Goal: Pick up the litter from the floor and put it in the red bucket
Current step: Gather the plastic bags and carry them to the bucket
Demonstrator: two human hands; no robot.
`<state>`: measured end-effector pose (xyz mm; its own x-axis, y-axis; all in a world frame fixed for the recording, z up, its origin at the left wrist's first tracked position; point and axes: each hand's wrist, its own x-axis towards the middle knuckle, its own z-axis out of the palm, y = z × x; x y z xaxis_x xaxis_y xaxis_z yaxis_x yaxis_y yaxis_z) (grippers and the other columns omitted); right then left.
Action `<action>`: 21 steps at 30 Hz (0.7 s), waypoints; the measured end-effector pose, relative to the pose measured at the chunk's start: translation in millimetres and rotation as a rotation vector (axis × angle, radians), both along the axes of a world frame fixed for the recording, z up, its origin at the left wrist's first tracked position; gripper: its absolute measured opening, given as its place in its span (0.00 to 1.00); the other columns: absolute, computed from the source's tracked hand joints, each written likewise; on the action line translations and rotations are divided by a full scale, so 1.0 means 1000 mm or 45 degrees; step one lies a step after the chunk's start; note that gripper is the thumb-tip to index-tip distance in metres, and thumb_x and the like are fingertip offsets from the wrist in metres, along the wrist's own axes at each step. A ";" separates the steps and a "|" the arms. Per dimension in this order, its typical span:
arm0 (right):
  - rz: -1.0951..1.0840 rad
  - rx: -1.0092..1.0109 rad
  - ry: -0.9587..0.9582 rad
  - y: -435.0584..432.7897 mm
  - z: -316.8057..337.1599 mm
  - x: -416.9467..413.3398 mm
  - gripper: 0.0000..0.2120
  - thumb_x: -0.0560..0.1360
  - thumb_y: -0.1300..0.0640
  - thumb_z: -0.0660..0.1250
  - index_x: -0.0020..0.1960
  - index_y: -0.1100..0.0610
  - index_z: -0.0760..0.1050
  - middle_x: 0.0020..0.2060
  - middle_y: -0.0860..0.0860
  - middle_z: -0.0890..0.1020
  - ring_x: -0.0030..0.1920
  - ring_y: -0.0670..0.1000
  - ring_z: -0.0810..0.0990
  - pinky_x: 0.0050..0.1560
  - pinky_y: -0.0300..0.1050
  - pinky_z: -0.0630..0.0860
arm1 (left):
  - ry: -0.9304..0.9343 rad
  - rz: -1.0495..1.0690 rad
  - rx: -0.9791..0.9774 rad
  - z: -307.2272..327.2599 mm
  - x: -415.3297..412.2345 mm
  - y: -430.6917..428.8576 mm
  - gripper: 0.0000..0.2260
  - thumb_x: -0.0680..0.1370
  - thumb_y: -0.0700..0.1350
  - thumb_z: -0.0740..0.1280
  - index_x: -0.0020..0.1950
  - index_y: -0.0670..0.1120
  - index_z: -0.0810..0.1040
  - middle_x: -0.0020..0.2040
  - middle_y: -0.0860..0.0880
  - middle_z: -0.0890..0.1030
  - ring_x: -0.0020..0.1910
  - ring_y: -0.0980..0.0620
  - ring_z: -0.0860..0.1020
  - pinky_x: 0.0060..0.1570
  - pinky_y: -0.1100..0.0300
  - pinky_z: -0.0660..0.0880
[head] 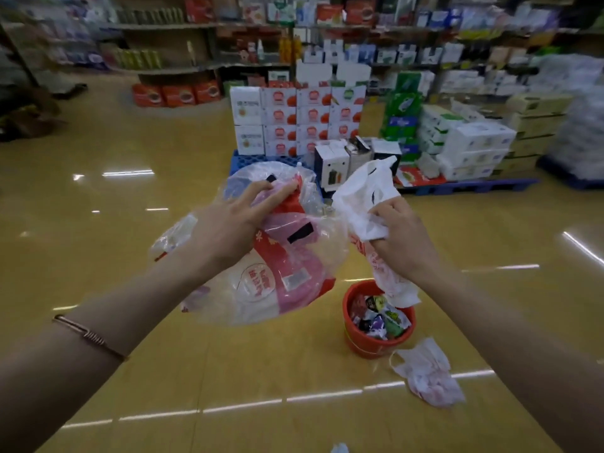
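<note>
Holding two bags up in the air, a person stands on a shiny yellow floor [130, 223] in a shop. The left hand [228, 227] grips a big clear bag [261, 289] with red and pink print on it. Its fingers [261, 191] are spread a little and press down on the top of that bag, with the thumb hidden under it. A thin bracelet [88, 335] sits on the left arm.

The right hand [402, 237] is closed in a fist around a white bag [362, 194]. The bag's top sticks up above the fist. Its bottom, with red print, hangs down and its end is right over the bucket. The two bags are side by side and seem to touch in the middle.

The red bucket [369, 344] stands on the floor below the right hand. It is partly full of small bright wrappers [379, 318].

More litter lies on the floor. A crumpled white and pink bag [428, 374] lies just beside the bucket, on its right and a bit nearer. A small pale scrap [340, 448] shows at the bottom edge.

Behind the hands, white and red boxes [294, 116] are stacked on a blue pallet [242, 160]. More boxes and packs stand to the right. Shelves [196, 27] full of goods run along the back, but they look blurry.
</note>
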<state>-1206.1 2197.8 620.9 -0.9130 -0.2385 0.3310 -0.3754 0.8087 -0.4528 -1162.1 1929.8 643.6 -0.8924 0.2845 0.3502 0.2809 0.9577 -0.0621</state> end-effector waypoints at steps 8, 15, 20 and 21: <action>-0.185 0.046 -0.080 0.031 -0.030 -0.123 0.16 0.73 0.64 0.67 0.60 0.60 0.74 0.56 0.53 0.72 0.47 0.52 0.73 0.42 0.42 0.65 | -0.102 -0.199 -0.108 -0.030 -0.157 0.024 0.41 0.76 0.38 0.62 0.74 0.63 0.38 0.74 0.51 0.57 0.59 0.45 0.73 0.33 0.56 0.74; -0.272 0.022 -0.135 0.060 -0.044 -0.246 0.16 0.73 0.63 0.67 0.60 0.61 0.74 0.58 0.56 0.73 0.52 0.58 0.75 0.43 0.44 0.65 | -0.242 -0.318 -0.262 -0.040 -0.299 0.063 0.40 0.78 0.41 0.61 0.73 0.62 0.34 0.76 0.49 0.52 0.66 0.45 0.68 0.42 0.56 0.74; -0.410 0.035 -0.186 0.102 -0.037 -0.298 0.17 0.72 0.60 0.67 0.60 0.61 0.74 0.57 0.55 0.74 0.54 0.58 0.75 0.44 0.42 0.63 | -0.254 -0.492 -0.256 -0.051 -0.381 0.112 0.41 0.78 0.41 0.60 0.70 0.64 0.30 0.75 0.49 0.52 0.67 0.45 0.65 0.40 0.55 0.74; -0.462 0.022 -0.187 0.112 -0.038 -0.305 0.17 0.72 0.59 0.68 0.60 0.61 0.74 0.57 0.55 0.74 0.53 0.58 0.75 0.44 0.42 0.63 | -0.256 -0.535 -0.254 -0.053 -0.397 0.124 0.40 0.78 0.40 0.60 0.72 0.64 0.33 0.75 0.49 0.53 0.67 0.45 0.66 0.41 0.54 0.74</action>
<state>-1510.9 2310.0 583.0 -0.9765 0.1042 0.1889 0.0044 0.8849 -0.4657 -1559.2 2054.2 590.9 -0.7307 0.6774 0.0852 0.6647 0.7343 -0.1374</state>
